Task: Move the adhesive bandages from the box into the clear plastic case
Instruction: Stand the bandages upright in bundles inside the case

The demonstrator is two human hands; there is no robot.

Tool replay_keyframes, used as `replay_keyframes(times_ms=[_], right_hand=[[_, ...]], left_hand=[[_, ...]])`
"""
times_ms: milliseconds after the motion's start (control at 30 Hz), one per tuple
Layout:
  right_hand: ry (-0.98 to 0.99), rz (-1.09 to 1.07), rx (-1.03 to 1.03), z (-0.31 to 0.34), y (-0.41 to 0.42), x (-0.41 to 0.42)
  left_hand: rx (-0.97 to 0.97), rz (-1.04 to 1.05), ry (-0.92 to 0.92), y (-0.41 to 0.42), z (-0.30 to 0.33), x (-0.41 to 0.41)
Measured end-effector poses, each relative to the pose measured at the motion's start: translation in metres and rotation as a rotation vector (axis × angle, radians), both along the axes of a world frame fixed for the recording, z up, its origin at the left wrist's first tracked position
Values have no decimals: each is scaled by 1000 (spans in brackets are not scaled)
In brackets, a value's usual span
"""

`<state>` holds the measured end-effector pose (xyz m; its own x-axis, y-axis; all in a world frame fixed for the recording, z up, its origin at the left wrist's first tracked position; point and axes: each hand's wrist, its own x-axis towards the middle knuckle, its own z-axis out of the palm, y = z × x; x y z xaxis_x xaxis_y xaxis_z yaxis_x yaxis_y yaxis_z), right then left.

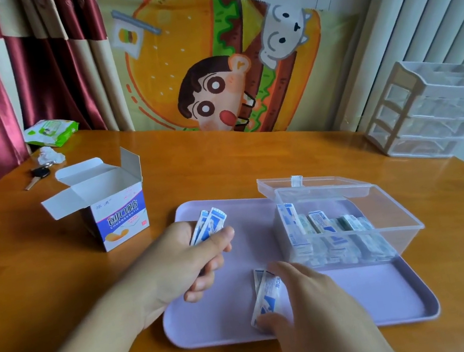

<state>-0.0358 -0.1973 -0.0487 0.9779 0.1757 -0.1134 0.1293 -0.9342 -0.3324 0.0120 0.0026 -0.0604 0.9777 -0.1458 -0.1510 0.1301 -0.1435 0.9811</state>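
Case (358, 234) mostly filled; our left hand (186, 258) and right hand (304, 296) fingers each pinch last bandages (266, 297); box (112, 209) contents unseen.

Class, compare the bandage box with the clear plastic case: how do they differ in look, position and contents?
The bandage box is opaque printed card, while the clear plastic case is see-through. The box stands on the bare wooden table; the case sits on the lilac tray. The case shows bandages inside; the box's contents cannot be seen. Both are open at the top.
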Motion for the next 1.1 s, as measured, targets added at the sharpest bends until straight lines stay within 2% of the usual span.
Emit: replay_keyframes(times_ms=[267, 600, 833, 900, 1033, 1100], right_hand=[[25, -14, 61, -4, 1, 6], [7, -149, 257, -11, 2, 2], [-10, -184, 228, -13, -1, 3], [5, -188, 189, -12, -1, 4], [-12, -162, 86, -12, 1, 4], [4, -146, 62, -13, 2, 3]], left_hand=[[-6, -30, 33, -1, -2, 1], [7, -25, 30, 1, -2, 2], [38, -52, 23, 1, -4, 2], [102, -49, -6, 0, -8, 3], [443, -85, -235, -6, -20, 2], [497, -87, -246, -11, -21, 0]])
